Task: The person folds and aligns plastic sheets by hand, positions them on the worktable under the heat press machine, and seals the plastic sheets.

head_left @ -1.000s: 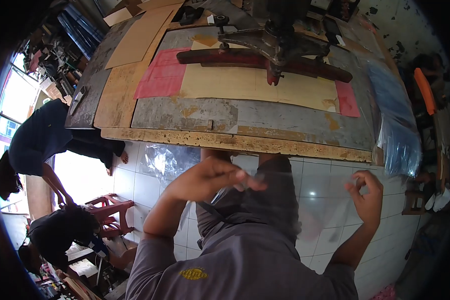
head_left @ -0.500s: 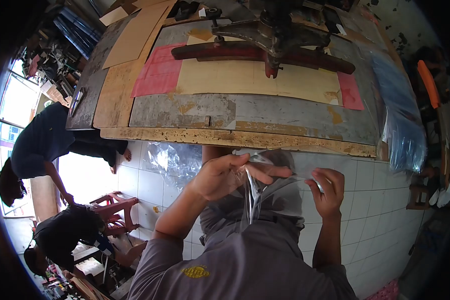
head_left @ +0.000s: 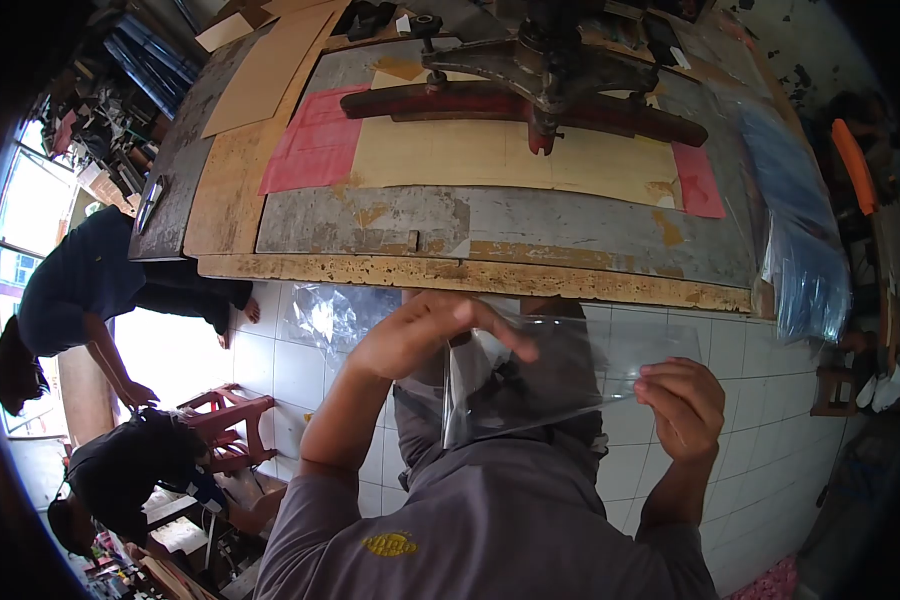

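A clear plastic sheet (head_left: 550,385) stretches between my two hands, in front of my body and below the table's front edge. My right hand (head_left: 682,405) pinches its right end between thumb and fingers. At the left end, my left hand (head_left: 420,330) grips the sheet near its upper corner, one finger stretched out across the film. The sheet's left edge hangs folded down below that hand. Part of my left hand's grip is hidden behind the hand itself.
A heavy press with a red bar (head_left: 530,108) stands over yellow and pink sheets on the worn table (head_left: 350,225). Clear plastic sheets (head_left: 805,250) drape over the right edge. Crumpled film (head_left: 335,315) lies on the floor. Two people bend near a red stool (head_left: 235,425) at left.
My right hand has moved right and down, spreading the sheet wider and flatter. My left hand has shifted slightly left, its finger now angled downward.
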The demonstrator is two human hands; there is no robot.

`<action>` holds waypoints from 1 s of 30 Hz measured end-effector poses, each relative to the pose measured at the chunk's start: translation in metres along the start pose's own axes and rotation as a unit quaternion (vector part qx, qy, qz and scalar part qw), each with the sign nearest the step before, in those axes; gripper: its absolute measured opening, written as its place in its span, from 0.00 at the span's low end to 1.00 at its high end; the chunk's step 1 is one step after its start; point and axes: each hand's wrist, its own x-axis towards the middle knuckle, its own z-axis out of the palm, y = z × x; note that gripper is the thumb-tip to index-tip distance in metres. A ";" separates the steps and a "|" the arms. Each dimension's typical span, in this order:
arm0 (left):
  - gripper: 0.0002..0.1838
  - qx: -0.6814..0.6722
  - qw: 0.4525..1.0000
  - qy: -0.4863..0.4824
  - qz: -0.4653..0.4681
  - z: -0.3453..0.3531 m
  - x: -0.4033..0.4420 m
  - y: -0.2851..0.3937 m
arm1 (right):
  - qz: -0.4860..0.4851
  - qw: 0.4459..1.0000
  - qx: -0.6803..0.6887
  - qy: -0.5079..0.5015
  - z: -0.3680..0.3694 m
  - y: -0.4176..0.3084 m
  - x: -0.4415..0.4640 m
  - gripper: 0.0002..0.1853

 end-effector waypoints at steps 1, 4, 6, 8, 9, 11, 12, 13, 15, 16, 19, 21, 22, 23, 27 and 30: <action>0.30 -0.001 1.000 0.014 -0.026 0.002 -0.001 0.005 | -0.001 1.000 -0.004 -0.005 -0.005 -0.003 0.002 0.11; 0.24 -0.003 0.995 0.039 -0.092 0.007 -0.003 0.013 | 0.017 1.000 0.013 -0.020 -0.020 -0.006 0.004 0.11; 0.20 -0.001 0.992 0.032 -0.118 0.009 -0.003 0.015 | 0.049 0.997 0.049 -0.027 -0.027 -0.002 -0.001 0.11; 0.22 -0.019 0.994 0.029 -0.102 0.016 -0.003 0.009 | 0.095 0.990 0.098 -0.034 -0.035 0.002 -0.012 0.11; 0.22 -0.032 0.996 0.019 -0.086 0.019 -0.003 0.005 | 0.126 0.978 0.153 -0.064 -0.039 0.005 -0.012 0.09; 0.21 -0.072 0.997 0.009 -0.031 0.025 -0.001 -0.013 | 0.183 0.965 0.178 -0.067 -0.035 0.011 -0.013 0.08; 0.21 -0.064 0.998 0.001 0.003 0.028 0.003 -0.024 | 0.210 0.957 0.189 -0.069 -0.033 0.014 -0.013 0.09; 0.21 -0.056 0.998 -0.005 0.038 0.031 0.008 -0.033 | 0.218 0.953 0.186 -0.101 -0.036 0.019 -0.014 0.09; 0.17 -0.080 0.995 -0.017 0.055 0.034 0.011 -0.034 | 0.210 0.964 0.154 -0.051 -0.024 0.020 -0.015 0.10; 0.16 -0.120 0.992 -0.020 0.021 0.035 0.008 -0.031 | 0.206 0.968 0.139 -0.026 -0.018 0.018 -0.015 0.11; 0.13 -0.189 0.981 -0.034 -0.021 0.036 0.001 -0.030 | 0.138 0.980 0.140 -0.030 0.004 0.010 -0.014 0.21; 0.12 -0.173 0.983 -0.047 0.031 0.035 0.002 -0.037 | 0.133 0.984 0.119 -0.026 0.020 0.008 -0.022 0.26; 0.12 -0.150 0.988 -0.044 0.021 0.037 0.003 -0.032 | 0.157 0.979 0.126 -0.014 0.025 0.012 -0.031 0.25; 0.11 -0.126 0.991 -0.042 0.010 0.039 0.004 -0.024 | 0.180 0.975 0.134 -0.001 0.028 0.016 -0.042 0.24; 0.09 0.201 0.978 -0.017 0.048 0.028 0.007 -0.005 | 0.171 0.972 0.160 -0.001 0.011 0.030 -0.036 0.18; 0.06 0.403 0.897 0.039 0.177 0.037 0.014 -0.001 | 0.198 0.960 0.192 -0.052 -0.004 0.036 -0.027 0.09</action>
